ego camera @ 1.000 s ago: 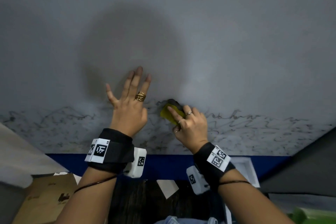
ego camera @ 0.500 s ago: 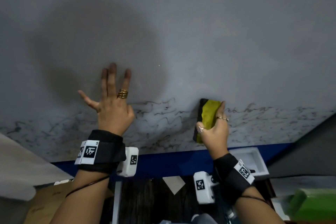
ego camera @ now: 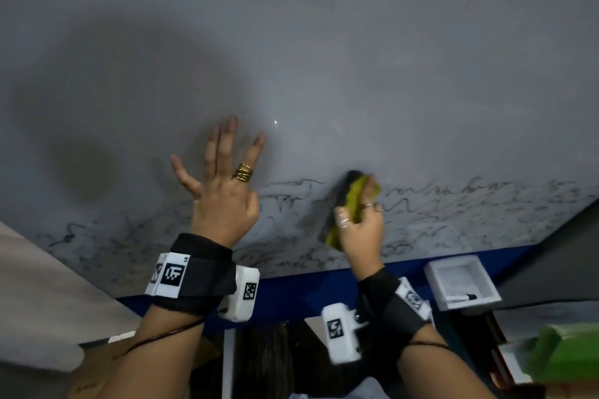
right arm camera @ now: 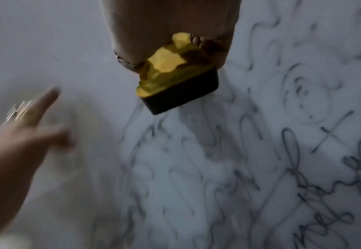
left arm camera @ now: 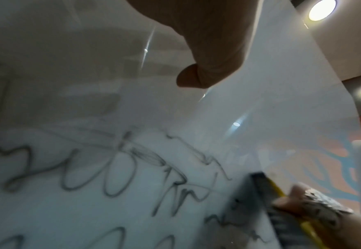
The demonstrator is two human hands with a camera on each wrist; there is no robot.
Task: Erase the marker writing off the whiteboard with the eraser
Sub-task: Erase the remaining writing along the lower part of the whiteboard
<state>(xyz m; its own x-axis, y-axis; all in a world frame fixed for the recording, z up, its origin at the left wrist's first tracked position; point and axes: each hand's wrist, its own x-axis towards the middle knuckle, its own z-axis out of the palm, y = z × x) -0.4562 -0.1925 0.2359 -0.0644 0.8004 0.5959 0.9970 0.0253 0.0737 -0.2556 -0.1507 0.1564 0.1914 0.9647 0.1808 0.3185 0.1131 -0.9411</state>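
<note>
The right hand (ego camera: 359, 230) grips the eraser (ego camera: 351, 204), fingers and thumb curled round its yellow back, and holds its dark felt face against the whiteboard (ego camera: 356, 58) at the upper edge of the marker writing (ego camera: 453, 214). The eraser stands roughly upright, its top end just above the highest scrawled line. In the right wrist view the eraser (right arm camera: 175, 79) shows a torn, lumpy yellow top over a dark base, with scribbles spreading below and to the right of it. The writing fills a band along the lower part of the board, above a blue edge (ego camera: 308, 288); the board higher up is grey and bare of marks. The left hand (ego camera: 223, 191) lies flat and wide on the board, fingers straight and spread, holding nothing, a gold ring (ego camera: 243, 173) on one finger; it sits to the left of the eraser and apart from it. A white tray (ego camera: 460, 282) at the lower right holds a black marker (ego camera: 462, 297).
</note>
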